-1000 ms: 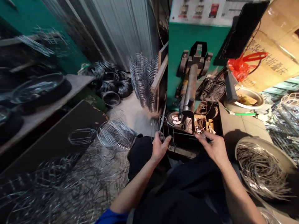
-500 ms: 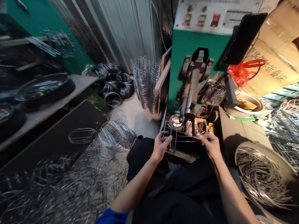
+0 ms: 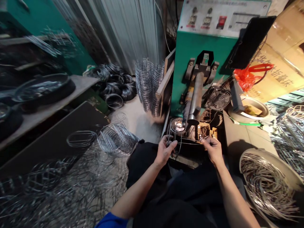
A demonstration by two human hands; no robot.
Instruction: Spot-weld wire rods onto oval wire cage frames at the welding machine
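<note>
My left hand (image 3: 165, 149) is closed on a wire frame (image 3: 180, 139) made of thin bent wires, held low before the machine. Thumb and fingers of my right hand (image 3: 213, 148) pinch the right end of a thin straight wire (image 3: 190, 143), which reaches left to the frame. Just above and between the hands is the blunt end of a metal cylinder (image 3: 195, 101) on the green machine (image 3: 204, 41). A yellow basket (image 3: 213, 132) with small metal parts lies beyond my right hand.
A bowl of bent wires (image 3: 266, 183) stands at the right. Stacked wire rings (image 3: 148, 88) stand left of the machine, beside a wooden bar (image 3: 165, 79). Bundled wire frames (image 3: 117, 139) and loose wires lie on the floor at left. A cardboard box (image 3: 285, 60) is at upper right.
The wire frame in my left hand has turned a little and shifted slightly right. My right hand has moved slightly left, nearer the frame. The whole view has shifted a little.
</note>
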